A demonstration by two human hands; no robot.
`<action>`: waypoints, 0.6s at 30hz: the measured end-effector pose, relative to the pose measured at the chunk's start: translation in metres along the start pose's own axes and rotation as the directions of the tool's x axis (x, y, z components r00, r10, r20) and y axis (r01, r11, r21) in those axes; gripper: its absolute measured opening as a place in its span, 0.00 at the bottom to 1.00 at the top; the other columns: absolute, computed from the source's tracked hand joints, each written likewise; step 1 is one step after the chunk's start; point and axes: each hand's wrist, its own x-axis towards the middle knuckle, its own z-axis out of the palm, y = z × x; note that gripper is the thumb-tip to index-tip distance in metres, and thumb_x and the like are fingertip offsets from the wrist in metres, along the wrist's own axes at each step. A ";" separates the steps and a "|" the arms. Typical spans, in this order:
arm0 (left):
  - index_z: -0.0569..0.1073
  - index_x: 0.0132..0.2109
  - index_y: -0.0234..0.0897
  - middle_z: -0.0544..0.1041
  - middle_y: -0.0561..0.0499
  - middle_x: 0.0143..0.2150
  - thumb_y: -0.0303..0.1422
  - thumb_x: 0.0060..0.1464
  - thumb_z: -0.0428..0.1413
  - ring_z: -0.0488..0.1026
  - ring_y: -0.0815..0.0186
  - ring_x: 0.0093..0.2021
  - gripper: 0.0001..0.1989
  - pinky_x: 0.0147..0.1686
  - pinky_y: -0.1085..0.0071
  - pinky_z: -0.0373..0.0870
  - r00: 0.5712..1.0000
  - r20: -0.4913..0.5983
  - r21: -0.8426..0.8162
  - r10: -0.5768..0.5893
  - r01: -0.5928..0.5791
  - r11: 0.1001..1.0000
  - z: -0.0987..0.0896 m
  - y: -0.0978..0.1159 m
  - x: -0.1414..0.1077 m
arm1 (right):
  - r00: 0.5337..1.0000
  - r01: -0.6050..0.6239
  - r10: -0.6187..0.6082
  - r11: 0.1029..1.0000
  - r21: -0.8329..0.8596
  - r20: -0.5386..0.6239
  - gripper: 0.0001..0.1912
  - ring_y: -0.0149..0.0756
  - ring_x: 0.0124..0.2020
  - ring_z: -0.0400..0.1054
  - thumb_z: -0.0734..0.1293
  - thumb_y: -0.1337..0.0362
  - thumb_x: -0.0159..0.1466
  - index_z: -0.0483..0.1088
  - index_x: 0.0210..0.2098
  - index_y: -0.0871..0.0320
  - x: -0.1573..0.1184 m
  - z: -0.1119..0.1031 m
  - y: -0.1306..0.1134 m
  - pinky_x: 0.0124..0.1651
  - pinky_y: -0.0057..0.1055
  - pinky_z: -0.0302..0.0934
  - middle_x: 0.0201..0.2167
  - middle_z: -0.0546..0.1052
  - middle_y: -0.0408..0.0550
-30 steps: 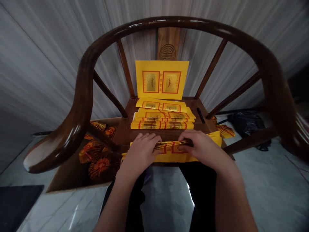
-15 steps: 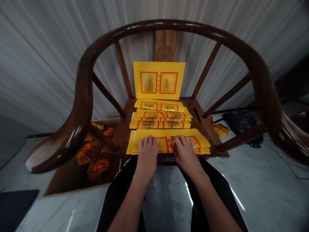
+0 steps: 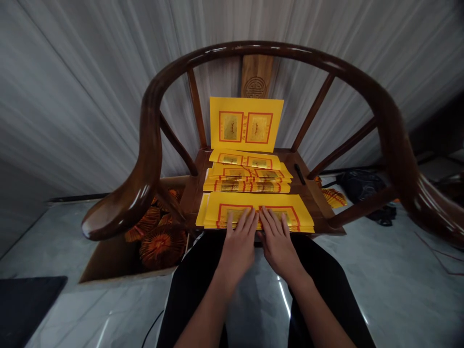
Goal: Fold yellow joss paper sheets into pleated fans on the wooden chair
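Yellow paper sheets with red frames and gold squares form a front stack (image 3: 253, 199) on the seat of a dark wooden chair (image 3: 319, 205). My left hand (image 3: 239, 239) lies flat on the stack's near edge, fingers stretched forward. Close beside it, my right hand (image 3: 279, 241) rests on the same edge, its fingers extended too. Behind the front stack sits a pile of folded yellow papers (image 3: 250, 186), with a loosely curved sheet (image 3: 242, 158) over its back. One more sheet (image 3: 246, 104) stands upright against the chair back.
A black pen-like object (image 3: 299, 174) lies on the seat's right side. The curved armrest (image 3: 150, 130) rings the seat. At the lower left, a cardboard box (image 3: 108, 263) holds orange folded-paper rosettes (image 3: 159, 246). A black bag (image 3: 362, 188) is on the floor at right.
Both hands have moved closer together at the stack's middle, and their curled fingers have straightened out flat. The front stack looks more even. The view has shifted slightly.
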 end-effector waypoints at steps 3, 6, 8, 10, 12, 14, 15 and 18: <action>0.44 0.78 0.33 0.40 0.48 0.81 0.22 0.59 0.44 0.35 0.57 0.81 0.42 0.76 0.39 0.35 1.000 0.011 0.058 -0.007 0.006 0.998 0.013 0.006 -0.001 | 1.000 -0.010 0.011 0.999 -0.047 0.004 0.43 0.47 0.79 0.39 0.52 0.74 0.70 0.26 0.78 0.56 -0.005 0.002 -0.005 0.78 0.62 0.32 0.79 0.47 0.52; 0.43 0.79 0.36 0.38 0.50 0.81 0.20 0.57 0.45 0.36 0.57 0.81 0.44 0.76 0.39 0.39 1.000 0.011 0.072 -0.018 0.017 0.997 0.019 0.004 -0.002 | 0.999 -0.050 0.051 0.996 -0.079 0.013 0.49 0.48 0.79 0.38 0.53 0.78 0.65 0.24 0.78 0.54 -0.011 -0.001 -0.008 0.78 0.64 0.32 0.79 0.46 0.51; 0.43 0.79 0.40 0.38 0.51 0.81 0.19 0.56 0.46 0.37 0.55 0.81 0.45 0.76 0.37 0.39 1.000 0.009 0.059 -0.027 0.026 0.998 0.018 0.001 -0.004 | 0.996 -0.082 0.085 0.992 -0.096 0.024 0.51 0.49 0.79 0.38 0.54 0.79 0.63 0.26 0.78 0.52 -0.015 -0.003 -0.008 0.77 0.65 0.32 0.79 0.45 0.50; 0.45 0.79 0.45 0.40 0.52 0.81 0.17 0.55 0.45 0.39 0.54 0.80 0.47 0.75 0.36 0.40 0.999 0.010 0.050 -0.041 0.040 0.998 0.014 -0.002 -0.006 | 0.991 -0.126 0.130 0.986 -0.109 0.032 0.52 0.50 0.80 0.36 0.54 0.80 0.62 0.28 0.79 0.49 -0.019 -0.006 -0.006 0.77 0.66 0.32 0.79 0.44 0.49; 0.47 0.78 0.50 0.42 0.53 0.81 0.15 0.55 0.44 0.42 0.53 0.80 0.47 0.74 0.36 0.42 0.998 0.017 0.047 -0.057 0.056 0.997 0.009 -0.006 -0.008 | 0.983 -0.173 0.178 0.978 -0.115 0.035 0.52 0.50 0.80 0.34 0.54 0.81 0.61 0.32 0.79 0.48 -0.022 -0.007 -0.003 0.76 0.67 0.31 0.80 0.43 0.49; 0.49 0.77 0.54 0.45 0.54 0.81 0.14 0.57 0.44 0.44 0.53 0.80 0.47 0.74 0.36 0.44 0.997 0.013 0.052 -0.077 0.076 0.996 0.002 -0.011 -0.008 | 0.976 -0.214 0.218 0.970 -0.114 0.018 0.49 0.50 0.80 0.34 0.54 0.81 0.63 0.35 0.79 0.48 -0.024 -0.008 0.000 0.76 0.68 0.30 0.80 0.44 0.49; 0.50 0.77 0.56 0.47 0.54 0.81 0.14 0.58 0.44 0.44 0.53 0.80 0.46 0.74 0.36 0.45 0.996 0.005 0.055 -0.085 0.084 0.995 -0.001 -0.014 -0.008 | 0.973 -0.230 0.231 0.967 -0.112 0.002 0.47 0.50 0.80 0.34 0.54 0.80 0.65 0.37 0.79 0.49 -0.025 -0.008 0.002 0.76 0.68 0.30 0.79 0.44 0.50; 0.51 0.77 0.57 0.50 0.53 0.80 0.20 0.65 0.47 0.45 0.53 0.80 0.39 0.74 0.38 0.44 0.998 -0.008 0.034 -0.056 0.057 0.998 -0.010 -0.027 -0.008 | 0.969 -0.248 0.246 0.964 -0.091 -0.039 0.36 0.52 0.80 0.37 0.55 0.68 0.74 0.42 0.78 0.49 -0.024 -0.007 0.009 0.75 0.69 0.31 0.79 0.48 0.52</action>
